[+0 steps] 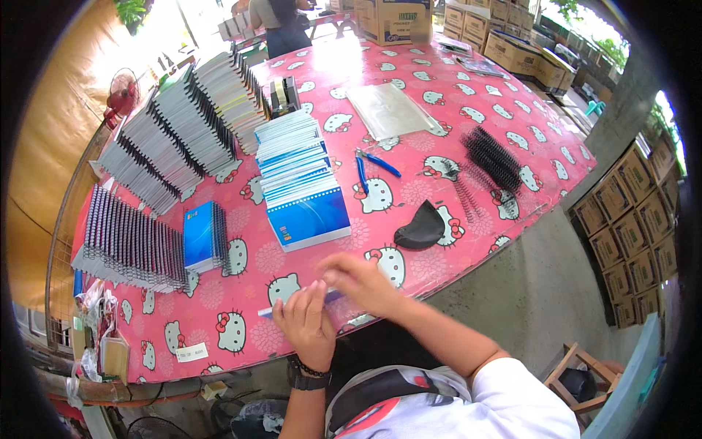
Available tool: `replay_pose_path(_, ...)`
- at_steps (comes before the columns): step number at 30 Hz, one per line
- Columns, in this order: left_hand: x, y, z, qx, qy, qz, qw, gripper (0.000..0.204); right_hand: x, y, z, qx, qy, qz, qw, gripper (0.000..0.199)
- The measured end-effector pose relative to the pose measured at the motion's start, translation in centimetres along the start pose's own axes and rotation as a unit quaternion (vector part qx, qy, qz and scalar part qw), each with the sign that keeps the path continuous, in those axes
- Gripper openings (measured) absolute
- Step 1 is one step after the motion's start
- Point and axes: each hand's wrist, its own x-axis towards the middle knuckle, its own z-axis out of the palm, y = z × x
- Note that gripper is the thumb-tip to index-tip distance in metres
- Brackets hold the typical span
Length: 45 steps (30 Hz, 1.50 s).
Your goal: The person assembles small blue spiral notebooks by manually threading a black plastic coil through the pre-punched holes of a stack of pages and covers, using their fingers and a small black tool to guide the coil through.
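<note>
My left hand (306,320), a dark watch and beaded band at its wrist, lies over a thin blue-and-white booklet (265,312) at the near edge of the table. Its fingers are closed on the booklet and cover most of it. My right hand (360,281) meets the left fingertips, its fingers bent and slightly blurred; what they pinch is hidden. Just beyond stands a long row of unbound blue-covered booklets (311,219) with punched holes. Blue-handled cutters (376,164), a black wedge-shaped piece (421,225) and a pile of black spiral coils (491,161) lie to the right.
Spiral-bound notebooks (131,238) and a small blue-covered stack (203,235) stand at left, before tall paper stacks (190,117). Clear plastic sleeves (391,110) lie farther back on the pink tablecloth (329,80). Cartons (632,227) are piled at right; another person (281,29) stands behind.
</note>
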Motion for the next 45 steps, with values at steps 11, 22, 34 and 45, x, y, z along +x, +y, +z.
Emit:
replay_pose_path(11, 1.2, -0.9, -0.3, 0.006, -0.020, 0.051, 0.998, 0.037, 6.4, 10.0, -23.8, -0.380, 0.289, 0.115, 0.871, 0.031)
replay_pose_path(22, 2.8, -1.2, -1.2, -0.115, -0.068, 0.081, 0.988, 0.026, 3.8, 0.8, -19.0, -0.238, 0.137, 0.042, 0.961, 0.024)
replay_pose_path(34, 3.4, -1.7, -1.1, -0.152, -0.093, 0.064, 0.982, 0.017, -0.6, -1.6, -7.3, -0.117, -0.122, 0.006, 0.986, 0.022)
replay_pose_path(45, 2.5, -1.1, -1.1, -0.076, -0.135, 0.049, 0.987, 0.035, -0.3, -1.7, -7.5, -0.157, -0.176, -0.108, 0.966, 0.021)
